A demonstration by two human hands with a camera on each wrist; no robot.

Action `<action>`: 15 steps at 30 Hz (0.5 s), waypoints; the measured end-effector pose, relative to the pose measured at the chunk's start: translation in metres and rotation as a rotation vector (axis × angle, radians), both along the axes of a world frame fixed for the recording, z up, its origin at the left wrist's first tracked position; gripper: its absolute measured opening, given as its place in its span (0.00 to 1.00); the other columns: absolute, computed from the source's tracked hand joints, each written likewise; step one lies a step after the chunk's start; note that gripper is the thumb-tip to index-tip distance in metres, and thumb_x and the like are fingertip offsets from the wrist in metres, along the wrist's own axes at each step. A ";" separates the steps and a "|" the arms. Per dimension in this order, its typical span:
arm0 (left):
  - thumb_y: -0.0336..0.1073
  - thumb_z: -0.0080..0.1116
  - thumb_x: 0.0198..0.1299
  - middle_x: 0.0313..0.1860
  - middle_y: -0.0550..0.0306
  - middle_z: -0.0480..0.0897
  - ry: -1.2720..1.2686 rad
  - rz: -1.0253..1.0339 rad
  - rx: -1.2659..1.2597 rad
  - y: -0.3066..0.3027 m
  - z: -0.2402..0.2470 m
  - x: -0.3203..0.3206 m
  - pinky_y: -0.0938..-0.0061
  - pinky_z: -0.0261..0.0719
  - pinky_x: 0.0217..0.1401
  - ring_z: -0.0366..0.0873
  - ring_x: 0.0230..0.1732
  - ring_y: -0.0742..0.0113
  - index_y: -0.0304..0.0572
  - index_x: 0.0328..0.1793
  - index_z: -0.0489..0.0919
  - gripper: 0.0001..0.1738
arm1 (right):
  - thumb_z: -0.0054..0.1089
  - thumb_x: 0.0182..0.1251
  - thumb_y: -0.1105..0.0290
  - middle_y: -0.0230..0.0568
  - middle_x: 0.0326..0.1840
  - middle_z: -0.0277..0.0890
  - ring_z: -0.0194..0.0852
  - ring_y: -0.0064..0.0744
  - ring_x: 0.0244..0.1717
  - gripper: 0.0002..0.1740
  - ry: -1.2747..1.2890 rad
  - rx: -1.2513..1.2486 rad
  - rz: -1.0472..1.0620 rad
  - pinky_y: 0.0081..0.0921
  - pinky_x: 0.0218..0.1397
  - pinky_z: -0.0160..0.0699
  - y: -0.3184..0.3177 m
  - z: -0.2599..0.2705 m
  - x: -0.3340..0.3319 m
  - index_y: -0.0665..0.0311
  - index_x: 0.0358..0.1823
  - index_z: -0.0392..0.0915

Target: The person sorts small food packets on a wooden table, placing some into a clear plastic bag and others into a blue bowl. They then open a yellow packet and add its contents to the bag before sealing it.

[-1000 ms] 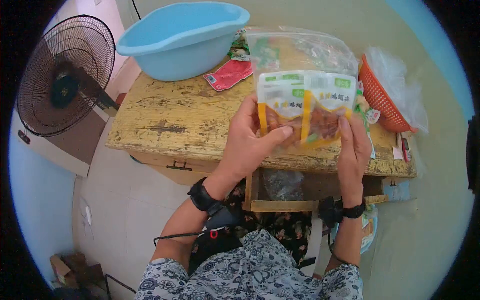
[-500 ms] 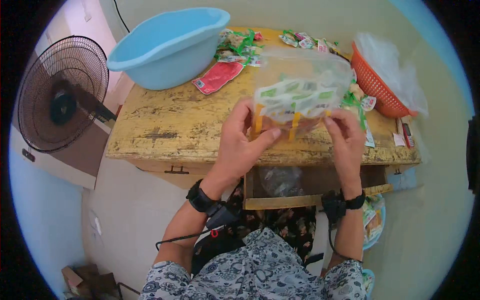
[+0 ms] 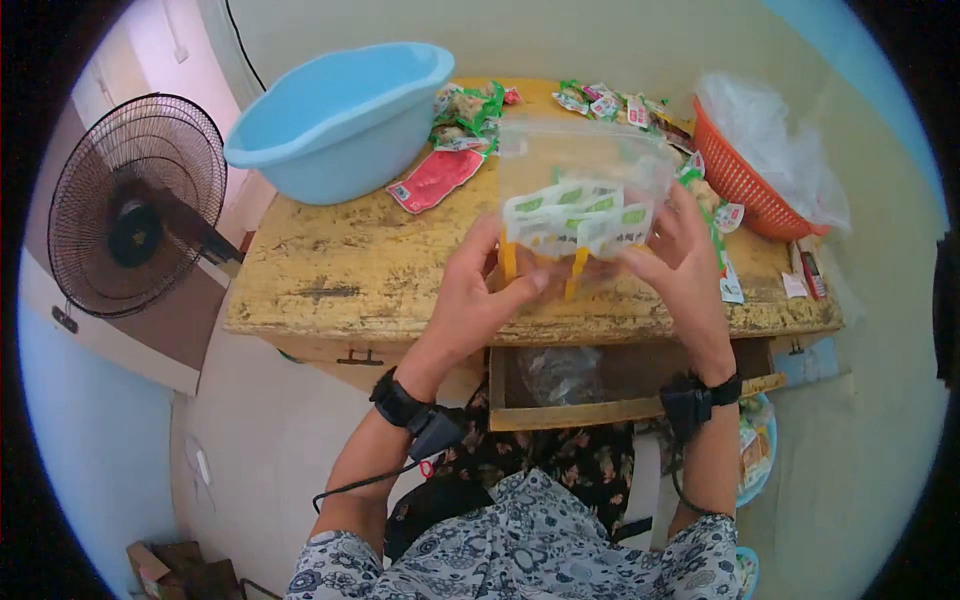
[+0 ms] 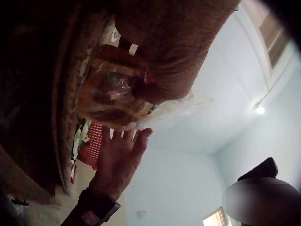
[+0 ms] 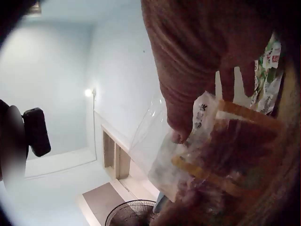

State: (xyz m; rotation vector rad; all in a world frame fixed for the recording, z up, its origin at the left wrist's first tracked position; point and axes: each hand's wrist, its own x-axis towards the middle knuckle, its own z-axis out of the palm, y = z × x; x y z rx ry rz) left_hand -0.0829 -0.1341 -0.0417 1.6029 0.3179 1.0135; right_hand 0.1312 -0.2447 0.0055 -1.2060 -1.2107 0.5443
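Both hands hold a clear zip bag [image 3: 530, 145] upright over the front of the worn yellow tabletop. Inside it stand several snack packets [image 3: 575, 215] with white and green tops, yellow stripes and reddish-brown contents. My left hand [image 3: 472, 295] grips the bag's lower left side, thumb across the front and fingers behind. At the right side my right hand [image 3: 690, 275] has its thumb in front, its fingers reaching round the edge. The right wrist view shows that thumb against a packet [image 5: 202, 113] through the plastic.
A blue basin [image 3: 340, 130] stands at the back left beside green snack packets [image 3: 465, 115] and a red packet [image 3: 437, 180]. To the right, a red basket [image 3: 745, 175] holds clear plastic bags. Below the tabletop, an open drawer [image 3: 570, 412] juts out. A fan [image 3: 135, 215] stands left.
The bag has come lower and slightly left, its packets now leaning back from view. My right hand has shifted from the bag's lower front corner up round its right edge.
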 end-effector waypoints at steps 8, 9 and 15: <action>0.33 0.77 0.54 0.57 0.58 0.82 0.042 0.055 -0.056 -0.006 0.028 0.008 0.73 0.79 0.59 0.79 0.56 0.71 0.38 0.66 0.77 0.33 | 0.76 0.60 0.72 0.44 0.65 0.80 0.80 0.33 0.63 0.39 0.023 -0.035 0.050 0.32 0.65 0.80 0.015 0.015 0.005 0.67 0.73 0.67; 0.33 0.77 0.55 0.54 0.58 0.83 0.023 0.063 -0.038 -0.002 0.027 0.011 0.73 0.80 0.56 0.80 0.53 0.72 0.37 0.64 0.78 0.30 | 0.75 0.62 0.72 0.43 0.62 0.82 0.82 0.31 0.61 0.35 0.044 -0.018 0.065 0.30 0.63 0.81 0.017 0.013 0.006 0.67 0.70 0.71; 0.30 0.74 0.60 0.41 0.58 0.88 -0.065 0.080 -0.075 0.014 0.040 0.020 0.77 0.85 0.40 0.85 0.43 0.74 0.37 0.54 0.84 0.17 | 0.69 0.69 0.70 0.35 0.48 0.88 0.84 0.23 0.49 0.14 0.052 0.049 -0.004 0.24 0.56 0.81 0.020 0.037 0.013 0.66 0.54 0.84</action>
